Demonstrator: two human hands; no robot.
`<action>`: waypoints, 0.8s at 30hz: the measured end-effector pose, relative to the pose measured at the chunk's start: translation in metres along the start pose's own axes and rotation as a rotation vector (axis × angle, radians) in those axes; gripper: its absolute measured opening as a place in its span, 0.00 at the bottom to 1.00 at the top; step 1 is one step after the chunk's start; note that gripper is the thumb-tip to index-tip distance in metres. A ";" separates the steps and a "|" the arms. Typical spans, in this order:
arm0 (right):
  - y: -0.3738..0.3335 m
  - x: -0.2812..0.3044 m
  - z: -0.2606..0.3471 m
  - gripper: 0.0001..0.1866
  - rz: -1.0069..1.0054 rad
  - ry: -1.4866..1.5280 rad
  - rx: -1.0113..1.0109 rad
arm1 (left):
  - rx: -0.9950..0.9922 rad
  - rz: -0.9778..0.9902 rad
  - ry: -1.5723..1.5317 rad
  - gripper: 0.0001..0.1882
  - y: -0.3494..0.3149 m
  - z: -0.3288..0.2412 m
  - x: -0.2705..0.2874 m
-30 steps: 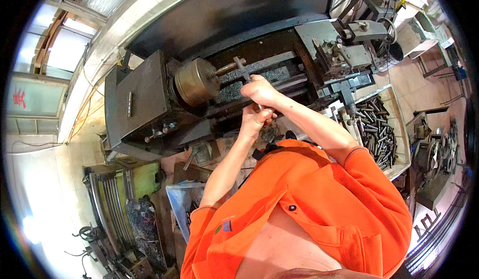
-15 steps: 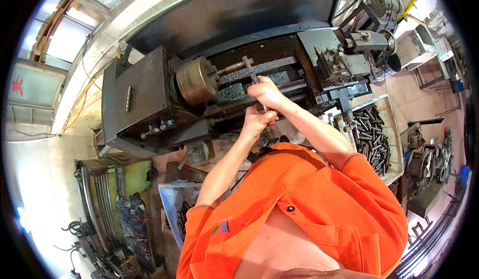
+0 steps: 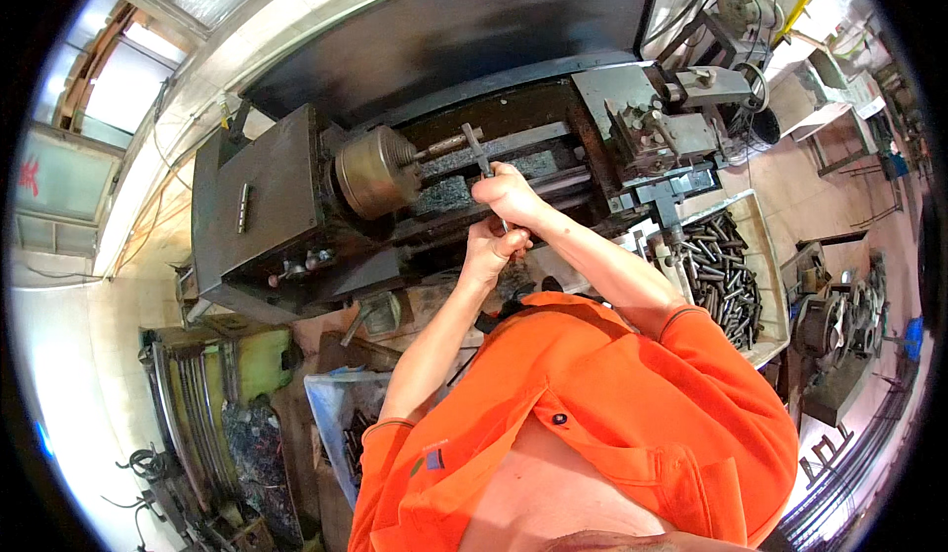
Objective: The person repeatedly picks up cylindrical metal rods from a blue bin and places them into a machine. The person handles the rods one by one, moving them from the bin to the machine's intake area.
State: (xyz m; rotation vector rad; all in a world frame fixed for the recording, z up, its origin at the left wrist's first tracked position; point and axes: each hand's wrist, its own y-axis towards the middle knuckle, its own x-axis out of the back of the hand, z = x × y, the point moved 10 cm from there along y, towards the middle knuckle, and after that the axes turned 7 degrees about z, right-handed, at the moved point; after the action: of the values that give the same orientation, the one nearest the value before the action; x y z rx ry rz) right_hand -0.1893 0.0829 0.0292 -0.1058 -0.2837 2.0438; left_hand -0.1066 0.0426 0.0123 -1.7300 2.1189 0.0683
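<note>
My right hand [image 3: 507, 197] is closed around a metal caliper [image 3: 476, 145] with its jaws pointing up and away from me. Just below it, my left hand [image 3: 491, 252] is closed at the caliper's lower end, its thumb against the fingers. The caliper's jaws are at the free end of a short metal rod [image 3: 444, 145]; whether they touch it, I cannot tell. That rod sticks out to the right from the round brass-coloured chuck [image 3: 370, 172] of a lathe. Both hands are over the front of the lathe bed [image 3: 568, 182].
The lathe's carriage and tool post [image 3: 657, 127] stand to the right of my hands. A tray [image 3: 775, 256] full of dark metal rods is at my right, and a blue-lined bin [image 3: 331, 399] at my left. A small rod [image 3: 243, 206] lies on the headstock [image 3: 267, 182].
The whole view has shifted a little, so the lathe appears slightly lower and further left. The rod in the chuck shows more sharply. Both hands keep their hold on the caliper.
</note>
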 end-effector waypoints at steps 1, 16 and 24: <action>-0.004 0.005 0.003 0.15 -0.003 0.021 -0.007 | 0.001 0.011 0.001 0.25 0.003 0.002 -0.004; -0.066 0.058 -0.010 0.19 -0.091 0.454 0.165 | -0.106 -0.138 1.051 0.35 0.007 -0.025 -0.041; -0.155 0.101 0.011 0.23 -0.342 0.601 0.366 | -0.479 -0.055 1.206 0.46 -0.018 -0.040 -0.114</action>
State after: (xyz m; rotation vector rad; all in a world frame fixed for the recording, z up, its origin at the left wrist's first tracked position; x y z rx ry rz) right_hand -0.1055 0.2395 0.0824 -0.4036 0.4196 1.6040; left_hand -0.0832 0.1331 0.0913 -2.4800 3.0193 -0.7131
